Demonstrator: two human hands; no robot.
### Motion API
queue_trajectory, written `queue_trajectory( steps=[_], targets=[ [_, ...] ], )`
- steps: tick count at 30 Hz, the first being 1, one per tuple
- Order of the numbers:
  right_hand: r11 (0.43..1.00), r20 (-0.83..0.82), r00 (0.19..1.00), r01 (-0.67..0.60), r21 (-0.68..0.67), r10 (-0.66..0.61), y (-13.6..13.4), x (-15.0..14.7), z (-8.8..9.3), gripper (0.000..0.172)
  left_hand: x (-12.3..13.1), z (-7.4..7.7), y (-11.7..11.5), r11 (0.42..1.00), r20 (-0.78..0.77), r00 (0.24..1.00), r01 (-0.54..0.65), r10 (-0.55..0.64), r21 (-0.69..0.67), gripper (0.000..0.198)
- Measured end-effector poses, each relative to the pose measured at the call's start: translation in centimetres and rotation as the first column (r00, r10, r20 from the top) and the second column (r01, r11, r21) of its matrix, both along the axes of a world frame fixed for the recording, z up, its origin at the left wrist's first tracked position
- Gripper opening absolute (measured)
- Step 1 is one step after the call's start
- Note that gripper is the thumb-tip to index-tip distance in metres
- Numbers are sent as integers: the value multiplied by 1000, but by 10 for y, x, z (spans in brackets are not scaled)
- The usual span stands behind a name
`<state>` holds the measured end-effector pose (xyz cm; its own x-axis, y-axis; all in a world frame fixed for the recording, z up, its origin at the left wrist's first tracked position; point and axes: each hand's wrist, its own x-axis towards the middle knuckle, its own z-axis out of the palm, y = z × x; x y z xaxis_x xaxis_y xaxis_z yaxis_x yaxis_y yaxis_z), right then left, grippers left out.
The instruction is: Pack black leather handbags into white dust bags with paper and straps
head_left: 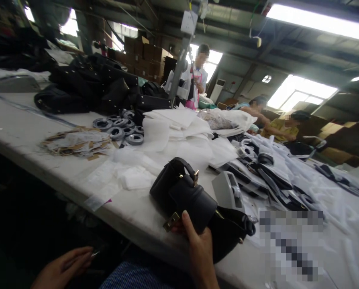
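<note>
A black handbag (191, 196) with a short top strap, a gold buckle and a gold clasp on its flap stands tilted at the table's near edge. My right hand (199, 249) grips its lower front, thumb pressed on the flap beside the gold clasp (171, 221). Low on the left, off the table's edge, my left hand (66, 267) has its fingers pinched together. From their tips pokes a small shiny metal piece (95, 253); its kind is too small and dark to make out.
On the white table (119, 212) lie white foam sheets (179, 136), rolled grey rings (116, 132), a heap of paper scraps (77, 142) and black bags (89, 84). A white tape dispenser-like holder (227, 188) stands right behind the handbag. Several people work beyond the table.
</note>
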<state>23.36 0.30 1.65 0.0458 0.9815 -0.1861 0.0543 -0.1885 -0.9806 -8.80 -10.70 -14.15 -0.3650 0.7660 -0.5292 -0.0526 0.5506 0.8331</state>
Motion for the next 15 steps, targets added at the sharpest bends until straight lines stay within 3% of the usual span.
queue_trajectory(
  steps=[4,9,15],
  targets=[
    [998,58,997,50,-41,-48,-3,2,-2,58,-11,-23,-23,999,-145,989,-33,28,-26,68],
    [994,125,992,33,-109,-19,1,10,-7,64,-10,-45,-37,995,-235,969,-91,77,-49,63],
    [995,138,990,45,-87,-33,-3,7,-4,61,-14,-59,-50,998,-367,929,25,-43,-53,46]
  ],
)
